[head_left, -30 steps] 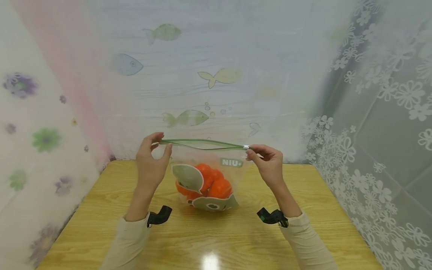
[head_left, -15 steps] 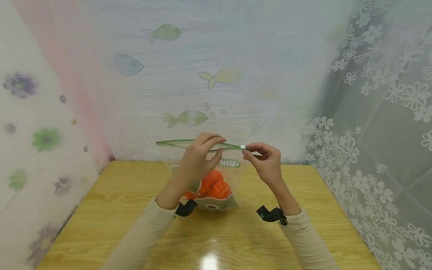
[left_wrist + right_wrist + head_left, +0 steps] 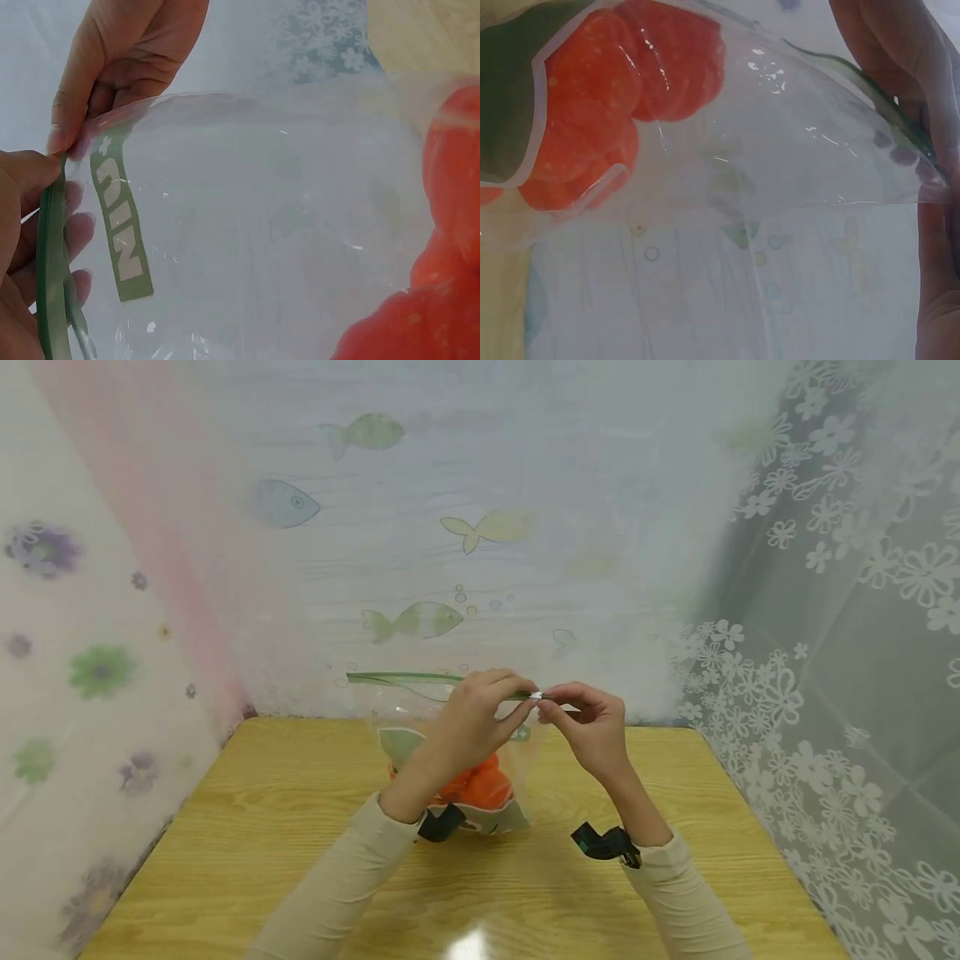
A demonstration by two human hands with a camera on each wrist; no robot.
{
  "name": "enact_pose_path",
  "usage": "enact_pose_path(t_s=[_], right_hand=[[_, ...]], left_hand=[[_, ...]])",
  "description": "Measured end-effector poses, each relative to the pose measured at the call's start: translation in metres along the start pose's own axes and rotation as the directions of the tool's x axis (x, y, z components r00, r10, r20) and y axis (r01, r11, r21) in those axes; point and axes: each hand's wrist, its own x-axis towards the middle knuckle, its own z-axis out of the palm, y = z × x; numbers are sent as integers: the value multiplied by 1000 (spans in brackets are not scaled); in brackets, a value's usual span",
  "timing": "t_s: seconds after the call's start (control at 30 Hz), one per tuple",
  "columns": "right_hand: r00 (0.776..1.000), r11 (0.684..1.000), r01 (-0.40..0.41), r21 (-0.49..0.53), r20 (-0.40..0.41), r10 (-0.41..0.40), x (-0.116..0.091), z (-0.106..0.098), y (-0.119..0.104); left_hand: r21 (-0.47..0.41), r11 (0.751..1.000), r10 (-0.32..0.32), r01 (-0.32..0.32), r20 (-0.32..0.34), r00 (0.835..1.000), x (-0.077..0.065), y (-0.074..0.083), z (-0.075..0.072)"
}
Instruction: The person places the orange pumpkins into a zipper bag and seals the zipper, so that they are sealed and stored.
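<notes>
A clear zip bag (image 3: 397,706) stands upright on the table, with a green zip strip (image 3: 405,677) along its top and a white slider (image 3: 536,696) near the right end. Several orange-red, lobed round things (image 3: 487,785) fill its lower part. With thumb and fingers, my left hand (image 3: 476,714) pinches the strip at the slider. My right hand (image 3: 596,727) pinches the bag's top right corner, fingertips close to the left hand's. In the left wrist view, left fingertips (image 3: 80,232) show through the clear plastic behind the strip. The left forearm hides part of the bag.
The wood-grain table (image 3: 285,827) spreads around the bag. Behind it hangs a pale fish-print curtain (image 3: 600,568), with flower-print sheets on both sides. A black wrist mount (image 3: 603,843) sits on each wrist.
My left hand has left the bag's top left corner and moved right along the strip to the slider. The right hand keeps its pinch on the right corner.
</notes>
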Motion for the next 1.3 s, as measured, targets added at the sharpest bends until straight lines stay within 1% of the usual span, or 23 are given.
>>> enact_pose_path(t_s=[0.07, 0.17, 0.37, 0.53, 0.6, 0.7, 0.83, 1.0, 1.17, 1.3], right_hand=[[1000, 1000, 4, -20, 12, -3, 1, 1, -1], [1000, 999, 11, -39, 23, -10, 1, 3, 0], [999, 997, 34, -74, 28, -32, 2, 7, 3], [999, 996, 48, -73, 22, -47, 3, 10, 4], [999, 996, 49, -74, 16, -48, 3, 11, 5], [999, 996, 43, -81, 12, -42, 4, 12, 7], [999, 996, 35, -79, 13, -34, 4, 12, 11], [999, 997, 36, -71, 10, -36, 4, 12, 15], [1000, 998, 26, -49, 14, -25, 0, 8, 12], [1000, 999, 16, -48, 13, -16, -3, 6, 9]], left_hand=[[-36, 999, -24, 24, 0, 1000, -1, -1, -1], [-75, 997, -37, 37, 2, 999, -2, -3, -2], [-97, 995, -23, 23, -3, 1000, -6, -11, -5], [-119, 992, -36, 35, -3, 999, -10, -18, -8], [-139, 989, -48, 46, -6, 999, -12, -21, -9], [-195, 979, -61, 56, -19, 998, -14, -26, -10], [-257, 965, -62, 50, -38, 997, -17, -33, -13], [-268, 962, -54, 41, -43, 998, -20, -41, -16], [-278, 959, -61, 50, -31, 998, -26, -38, -18], [-261, 964, -63, 58, -11, 998, -30, -33, -22]])
